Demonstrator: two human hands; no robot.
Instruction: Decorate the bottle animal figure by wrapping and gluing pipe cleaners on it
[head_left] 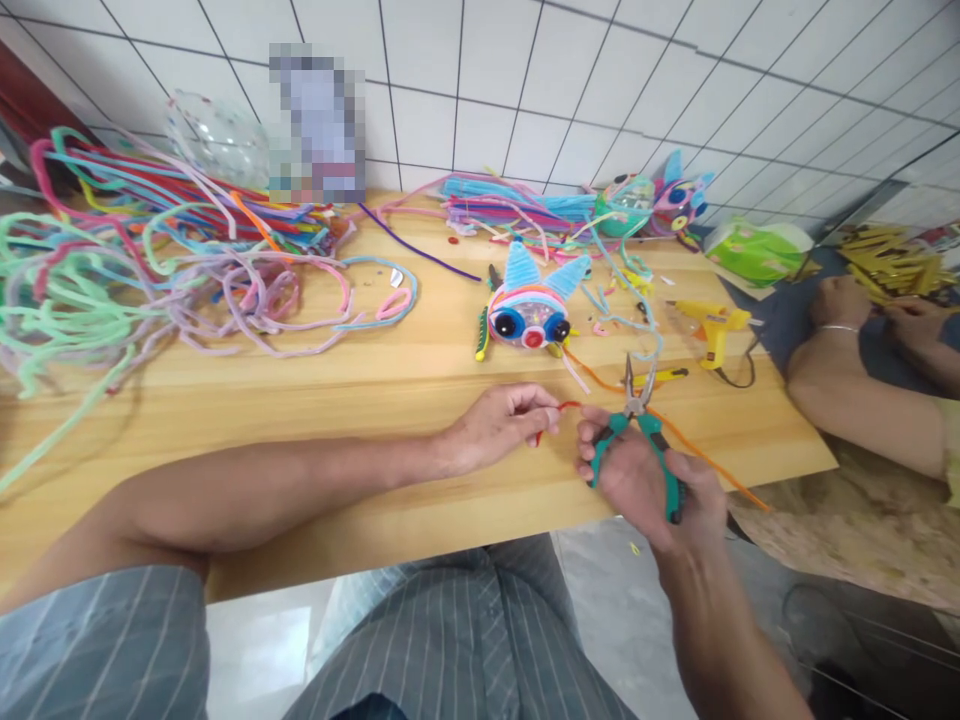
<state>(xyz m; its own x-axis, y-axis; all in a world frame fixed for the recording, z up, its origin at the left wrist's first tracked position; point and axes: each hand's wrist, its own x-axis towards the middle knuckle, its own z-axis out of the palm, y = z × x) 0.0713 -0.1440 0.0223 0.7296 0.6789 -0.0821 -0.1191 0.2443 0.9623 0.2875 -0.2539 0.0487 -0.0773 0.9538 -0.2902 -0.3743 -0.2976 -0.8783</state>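
Note:
Pinched in the fingers of my left hand [501, 425] is a short red pipe cleaner [570, 405], its free end pointing right. My right hand [645, 480] is wrapped round green-handled pliers [636, 405], whose jaws stand apart and point away from me. The fingertips of that hand lie close to the red piece; whether they touch it I cannot tell. Just beyond both hands sits a craft animal head [529, 312] with blue pipe-cleaner ears, black-and-blue eyes and a red nose. An orange pipe cleaner [697, 450] runs behind the pliers toward the table's right edge.
Tangled pipe cleaners [247, 290] cover the table's left side. A pipe-cleaner bundle [517, 205] and a second craft animal [679, 200] lie along the tiled wall. On the right are a yellow glue gun [716, 330], a yellow cutter [660, 377], a green packet [757, 250] and another person's arms [862, 390].

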